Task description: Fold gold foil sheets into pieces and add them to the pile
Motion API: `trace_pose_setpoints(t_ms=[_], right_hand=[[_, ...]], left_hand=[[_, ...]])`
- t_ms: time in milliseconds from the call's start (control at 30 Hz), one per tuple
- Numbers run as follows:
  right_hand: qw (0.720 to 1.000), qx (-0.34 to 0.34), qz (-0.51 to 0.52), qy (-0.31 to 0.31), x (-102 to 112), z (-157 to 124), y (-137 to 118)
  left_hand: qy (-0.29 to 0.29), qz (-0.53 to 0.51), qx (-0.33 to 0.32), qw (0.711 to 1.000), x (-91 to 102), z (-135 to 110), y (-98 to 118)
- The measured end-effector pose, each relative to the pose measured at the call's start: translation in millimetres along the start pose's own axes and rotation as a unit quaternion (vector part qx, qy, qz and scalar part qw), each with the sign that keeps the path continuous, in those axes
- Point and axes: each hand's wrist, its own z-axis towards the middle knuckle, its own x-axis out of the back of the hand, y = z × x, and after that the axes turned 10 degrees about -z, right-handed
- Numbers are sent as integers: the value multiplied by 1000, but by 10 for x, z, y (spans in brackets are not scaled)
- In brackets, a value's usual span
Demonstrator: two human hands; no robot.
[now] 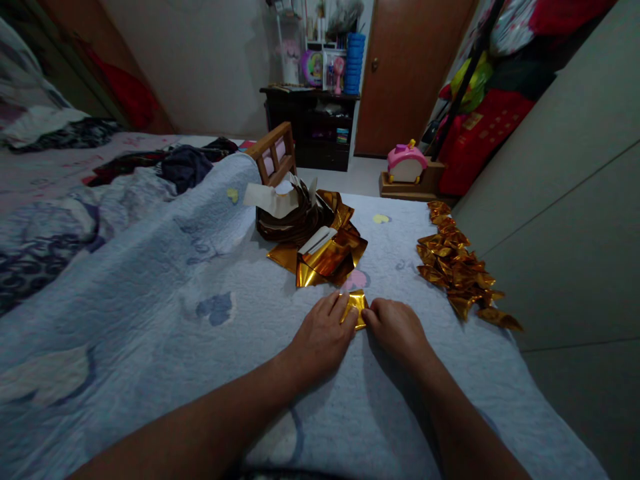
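A small folded piece of gold foil paper [358,305] lies on the light blue quilt [250,347] between my two hands. My left hand [325,327] holds its left side, the thumb pressing on top and the fingers curled over the edge. At the right edge, my right hand [397,323] pinches the foil paper, its fingers mostly tucked under and hidden. Just beyond my hands sits a loose pile of gold foil sheets [330,257], some showing white backs. To the right, folded gold foil pieces [453,263] are heaped in a long row.
A thick stack of paper [285,220] stands behind the loose sheets, near a wooden bed rail [275,153]. Crumpled clothes [185,167] lie to the left. A pale cabinet [575,200] borders the bed's right side. Farther off are a dark shelf [307,127] and a pink toy case [406,163].
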Motion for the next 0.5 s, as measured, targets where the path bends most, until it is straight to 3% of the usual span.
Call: trace_pose_setpoints(t_ms=[267, 500], right_hand=[[1000, 0, -10, -16, 26, 19, -15], [999, 9, 45, -24, 49, -4, 37]], left_hand=[[2, 0, -1, 1000, -15, -6, -9], [0, 4, 6, 1000, 3, 4, 6]])
